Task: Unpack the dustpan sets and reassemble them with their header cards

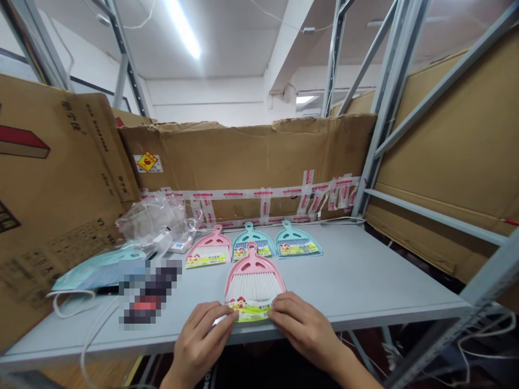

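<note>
A pink dustpan-shaped hand brush (253, 283) with white bristles and a colourful paper label lies at the front of the grey shelf top (357, 275). My left hand (200, 337) grips its lower left corner, and my right hand (304, 329) grips the lower right corner. Behind it lie a second pink brush (208, 248) and two teal brushes (253, 241) (297, 241), each with a label. None of these touches my hands.
Left of the brushes are a crumpled clear plastic bag (156, 219), a pale blue packet (99, 270) and a pixelated object (150, 292). A taped cardboard sheet (243, 156) stands behind the shelf top. Grey metal uprights (389, 108) rise at right, and a white cable (93, 335) hangs at left.
</note>
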The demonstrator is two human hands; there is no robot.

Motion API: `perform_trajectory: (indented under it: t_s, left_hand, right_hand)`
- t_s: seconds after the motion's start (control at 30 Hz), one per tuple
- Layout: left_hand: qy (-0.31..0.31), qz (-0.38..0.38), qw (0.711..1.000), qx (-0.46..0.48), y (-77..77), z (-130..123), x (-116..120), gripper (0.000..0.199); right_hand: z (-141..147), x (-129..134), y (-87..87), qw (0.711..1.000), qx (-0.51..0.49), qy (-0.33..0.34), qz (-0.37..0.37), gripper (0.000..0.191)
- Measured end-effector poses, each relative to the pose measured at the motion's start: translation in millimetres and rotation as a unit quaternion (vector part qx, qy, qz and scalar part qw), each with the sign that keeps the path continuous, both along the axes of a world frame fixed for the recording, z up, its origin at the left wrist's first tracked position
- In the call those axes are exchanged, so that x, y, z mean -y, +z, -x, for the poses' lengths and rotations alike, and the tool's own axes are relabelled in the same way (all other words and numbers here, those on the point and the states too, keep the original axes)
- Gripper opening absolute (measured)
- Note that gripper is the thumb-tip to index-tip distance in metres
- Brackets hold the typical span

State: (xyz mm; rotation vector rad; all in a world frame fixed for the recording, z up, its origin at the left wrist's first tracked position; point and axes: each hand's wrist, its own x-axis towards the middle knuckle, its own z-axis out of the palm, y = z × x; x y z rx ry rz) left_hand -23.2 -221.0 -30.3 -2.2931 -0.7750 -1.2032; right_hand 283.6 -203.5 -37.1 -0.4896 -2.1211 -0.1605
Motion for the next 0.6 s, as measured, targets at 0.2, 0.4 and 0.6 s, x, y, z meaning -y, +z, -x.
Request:
perform_trajectory:
  t_s: [0.2, 0.4, 0.6]
  left_hand:
    - [-0.031, 0.104, 0.994, 0.013, 9.8, 3.0, 1.2, 0.027]
    - [-0.06, 0.147, 0.987, 0.018, 12.6, 6.7, -0.5, 0.027]
    - [-0.055, 0.145, 0.988, 0.02, 12.2, 6.0, -1.2, 0.027]
  right_hand:
    - [-4.4, 0.8, 0.3, 0.999, 0.02, 0.02, 0.018, 0.025]
    - [-6.1, 0.6, 1.3, 0.999, 0.021, 0.03, 0.015, 0.029]
    - [-5.0, -0.3, -2.0, 1.0, 0.01, 0.024, 0.0, 0.027]
